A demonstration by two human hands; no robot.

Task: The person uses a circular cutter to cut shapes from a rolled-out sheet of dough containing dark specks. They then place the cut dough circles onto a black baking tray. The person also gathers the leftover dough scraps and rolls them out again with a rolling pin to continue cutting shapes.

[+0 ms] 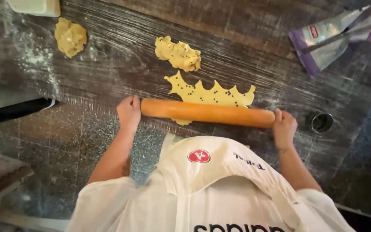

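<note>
A: Hands?

B: Left hand [129, 112] closed round one end of the rolling pin [207, 112]; right hand [283, 127] closed round the other end; the pin spans between them, lying level.

A: Dough?

B: Flat sheet of dough [213, 95] with dark specks, jagged edge, under the pin and showing at its 12 o'clock; crumpled scrap [179, 54] further toward 12; a lump [70, 37] at 10 o'clock, well apart.

A: Else?

B: Round metal cutter [321, 122] at 3 o'clock of the right hand; purple bag [323, 43] toward 1.
</note>
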